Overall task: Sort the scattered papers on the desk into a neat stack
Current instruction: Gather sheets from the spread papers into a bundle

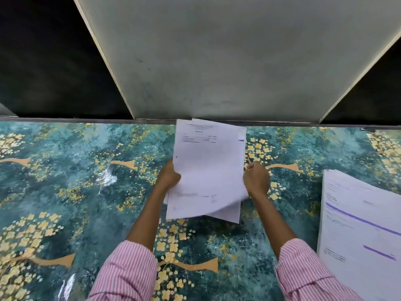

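Observation:
A loose bundle of white printed papers (208, 168) is held above the middle of the desk, its sheets fanned out of line at the top and bottom. My left hand (168, 175) grips the bundle's left edge, thumb on the front sheet. My right hand (256, 178) grips the right edge with curled fingers; a ring shows on one finger. A second stack of printed papers with purple lines (360, 231) lies flat at the right side of the desk.
The desk (71, 192) is covered in a glossy teal cloth with yellow flowers. A grey panel (227, 57) rises behind the desk's back edge, with dark gaps on both sides. My sleeves are pink-striped.

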